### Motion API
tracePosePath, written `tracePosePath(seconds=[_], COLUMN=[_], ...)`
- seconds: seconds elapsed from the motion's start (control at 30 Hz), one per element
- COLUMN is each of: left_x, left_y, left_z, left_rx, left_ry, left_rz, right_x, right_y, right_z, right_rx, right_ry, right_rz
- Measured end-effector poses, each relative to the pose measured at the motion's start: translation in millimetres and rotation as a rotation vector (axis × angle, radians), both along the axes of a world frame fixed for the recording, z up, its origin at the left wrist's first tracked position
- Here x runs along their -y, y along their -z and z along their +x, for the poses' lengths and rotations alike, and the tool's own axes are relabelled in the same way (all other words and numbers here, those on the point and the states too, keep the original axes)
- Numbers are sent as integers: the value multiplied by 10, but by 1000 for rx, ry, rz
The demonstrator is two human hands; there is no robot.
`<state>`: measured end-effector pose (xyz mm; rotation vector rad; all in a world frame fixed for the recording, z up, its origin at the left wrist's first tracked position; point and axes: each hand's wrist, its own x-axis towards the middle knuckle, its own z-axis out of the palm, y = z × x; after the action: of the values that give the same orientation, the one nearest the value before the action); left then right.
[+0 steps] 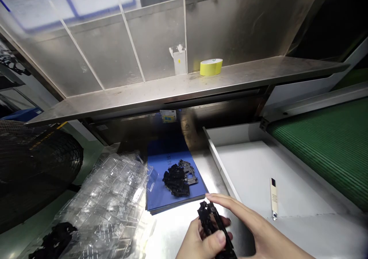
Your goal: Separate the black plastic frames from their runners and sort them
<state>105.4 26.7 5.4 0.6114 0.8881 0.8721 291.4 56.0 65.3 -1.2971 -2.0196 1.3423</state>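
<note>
My left hand grips a black moulded plastic part between thumb and fingers at the bottom of the view. My right hand lies flat and extended just above that part, its fingertips close to the part's upper end, with nothing held. A blue mat lies ahead of my hands on the steel bench. It carries a heap of similar black plastic parts. More black parts lie at the lower left, under or beside a stack of clear plastic blister trays.
A white shallow tray holding a utility knife is to the right. A green ribbed conveyor belt runs beyond it. A steel shelf overhead carries a yellow tape roll. A black mesh fan guard stands at left.
</note>
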Motion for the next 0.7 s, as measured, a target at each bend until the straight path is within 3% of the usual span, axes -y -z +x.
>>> tracePosePath(seconds=[0.07, 0.1, 0.23, 0.3, 0.5, 0.7], left_x=[-27, -43, -92, -91, -69, -55], left_y=[44, 64, 65, -1, -229, -140], left_z=[-26, -47, -145, -169, -176, -244], left_rx=[-179, -332, -1024, -1154, -1164, -1137], left_ry=[-55, -115, -350, -385, -357, -354], left_rz=[214, 390, 1331, 1579, 1647, 1651], right_x=[-1, 2, 42, 75, 137, 172], right_y=[16, 23, 35, 26, -53, 12], right_z=[67, 94, 96, 35, -117, -67], right_rx=[-47, -78, -144, -142, -151, -115], right_ry=[-32, -53, -158, -172, -158, -195], right_rz=[-4, 0, 0, -13, 65, 101])
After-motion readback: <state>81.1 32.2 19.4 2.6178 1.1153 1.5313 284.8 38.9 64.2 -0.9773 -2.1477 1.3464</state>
